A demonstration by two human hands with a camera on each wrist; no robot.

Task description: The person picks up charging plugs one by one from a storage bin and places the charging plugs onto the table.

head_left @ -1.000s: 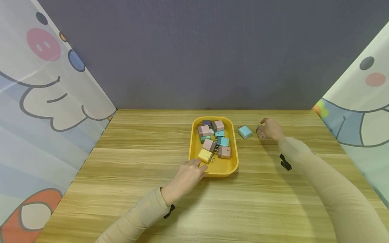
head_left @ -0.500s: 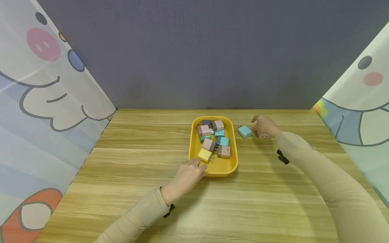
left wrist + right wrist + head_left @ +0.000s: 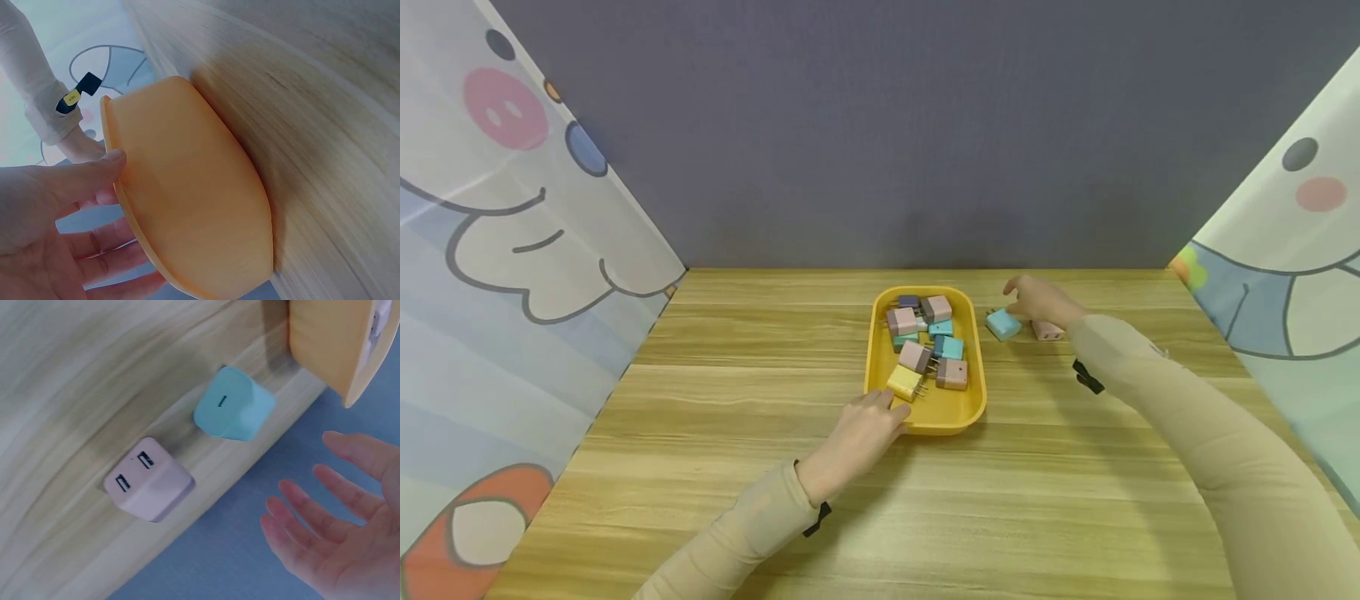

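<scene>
My left hand (image 3: 859, 435) pinches the near rim of a yellow plastic bin (image 3: 942, 431); in the left wrist view the thumb lies against the bin's outer wall (image 3: 187, 187) and the fingers reach over its edge. Several plug-in chargers lie in the bin, among them a yellow one (image 3: 905, 382) close to those fingers. My right hand (image 3: 1043, 302) hovers with spread fingers, holding nothing. Below and beside it on the table are a light blue charger (image 3: 232, 405) with one port and a pink charger (image 3: 149, 479) with two USB ports.
The wooden table (image 3: 715, 392) ends at a dark grey wall panel (image 3: 880, 142) at the back. Cartoon-printed curtains hang on the left (image 3: 550, 333) and right (image 3: 1285, 308). Pink, blue and green chargers crowd the bin's far half.
From the pink charger, my right hand has moved left to just above the light blue one, fingers spread. My left hand keeps its hold on the bin's rim.
</scene>
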